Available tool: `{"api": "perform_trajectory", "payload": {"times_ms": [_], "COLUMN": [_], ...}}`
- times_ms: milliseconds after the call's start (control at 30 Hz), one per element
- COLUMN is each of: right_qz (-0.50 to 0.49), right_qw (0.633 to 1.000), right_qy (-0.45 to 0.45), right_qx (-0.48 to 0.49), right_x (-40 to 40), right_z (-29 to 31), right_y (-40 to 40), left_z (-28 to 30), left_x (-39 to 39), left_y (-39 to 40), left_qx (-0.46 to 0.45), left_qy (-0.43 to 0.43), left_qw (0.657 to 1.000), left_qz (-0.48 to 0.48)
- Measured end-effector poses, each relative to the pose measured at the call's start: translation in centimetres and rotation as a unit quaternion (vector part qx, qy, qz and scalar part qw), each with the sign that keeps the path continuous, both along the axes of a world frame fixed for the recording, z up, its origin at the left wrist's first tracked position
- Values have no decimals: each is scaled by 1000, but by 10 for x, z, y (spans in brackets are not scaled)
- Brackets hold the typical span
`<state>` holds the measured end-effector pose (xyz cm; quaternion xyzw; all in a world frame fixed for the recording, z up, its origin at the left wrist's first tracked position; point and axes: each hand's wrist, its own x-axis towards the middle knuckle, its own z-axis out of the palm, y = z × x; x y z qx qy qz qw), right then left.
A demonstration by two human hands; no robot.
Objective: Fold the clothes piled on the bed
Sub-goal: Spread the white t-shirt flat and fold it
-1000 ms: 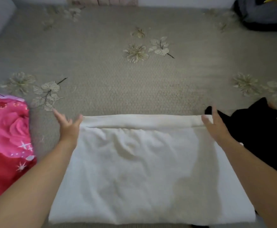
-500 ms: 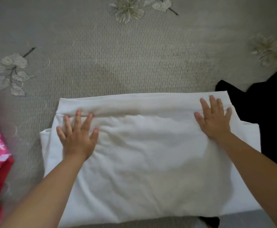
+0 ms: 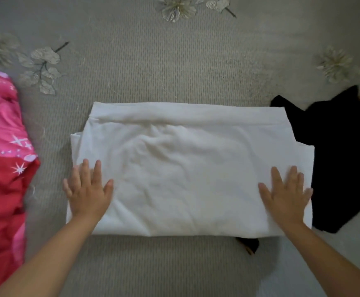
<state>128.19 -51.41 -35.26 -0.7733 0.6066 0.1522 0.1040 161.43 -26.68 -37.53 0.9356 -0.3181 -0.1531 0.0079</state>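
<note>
Your left hand (image 3: 87, 192) and right hand (image 3: 286, 196) press flat, fingers straight, on the half-folded white garment (image 3: 187, 168) — black garment (image 3: 341, 159) and pink cloth (image 3: 1, 159) lie unfolded.

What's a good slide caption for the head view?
Both hands press flat on a folded white garment on the bed.

Folded garment (image 3: 187, 168) at the middle of the bedspread (image 3: 174, 61), with left hand (image 3: 88, 194) flat on its near-left corner and right hand (image 3: 286, 196) flat on its near-right corner. To the left, apart from it, a bundled cloth (image 3: 1, 157). To the right, another garment (image 3: 337, 159), partly tucked under the folded one's right edge.
</note>
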Motion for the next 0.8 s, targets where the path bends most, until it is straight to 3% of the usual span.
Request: {"api": "perform_trajectory", "payload": {"times_ms": [100, 200, 433, 700, 800], "right_qz": [-78, -190, -183, -68, -56], "right_qw": [997, 974, 962, 984, 985], "right_qy": [-21, -118, -199, -162, -160], "right_qx": [10, 26, 41, 26, 19], "right_x": [-21, -28, -29, -6, -6], "right_z": [4, 8, 24, 83, 105], "right_y": [14, 22, 9, 23, 54], "left_z": [10, 20, 28, 64, 81], "left_x": [-17, -28, -26, -33, -34], "left_y": [16, 22, 30, 79, 117], "left_qx": [-1, 21, 0, 23, 70], "left_qy": [20, 93, 115, 60, 40], "left_qw": [986, 962, 977, 988, 988], "left_qz": [166, 258, 180, 143, 135]}}
